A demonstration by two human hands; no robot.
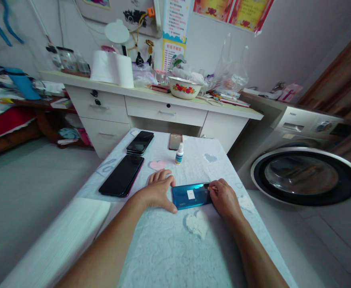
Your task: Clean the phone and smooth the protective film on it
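Note:
A blue phone (180, 198) lies back up on the cloth-covered table, with a small white label (191, 195) on its back. My left hand (160, 190) braces its left end, thumb at the near corner and index finger at the far one. Over the dark right end, my right hand (223, 198) has its fingers bent and pinched together, pressing on the phone's back. Anything between those fingers is too small to make out. Beyond the phone stands a small white spray bottle (179, 155) with a blue and yellow label.
Black phones (123, 176) lie at the left, with another stack of phones (140, 142) behind them. One more phone (175, 141) lies at the table's far edge. A white desk (163, 112) stands beyond, and a washing machine (283, 136) with its round door is at the right.

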